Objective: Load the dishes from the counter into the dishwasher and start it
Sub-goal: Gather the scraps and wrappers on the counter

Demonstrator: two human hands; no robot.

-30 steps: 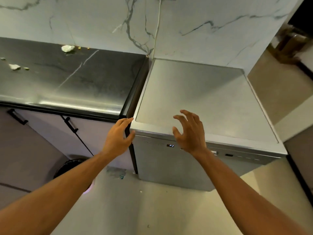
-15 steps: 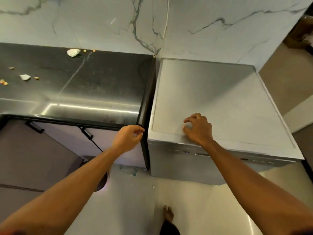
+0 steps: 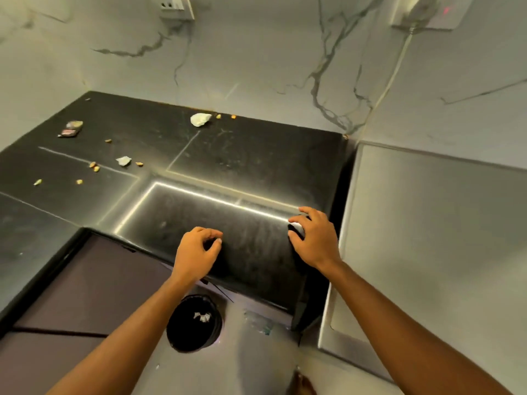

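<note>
My left hand is at the worktop's front edge, fingers loosely curled, holding nothing. My right hand rests near its right end, fingers apart. The dishwasher stands just beside it.

The light is dim and greenish-grey. A thin bright strip glares off the black countertop at mid-frame, bent into an angle. My forearms darken toward the bottom edge. The wide lens curves the marble wall and the dishwasher top at the right; everything looks slightly soft.
</note>
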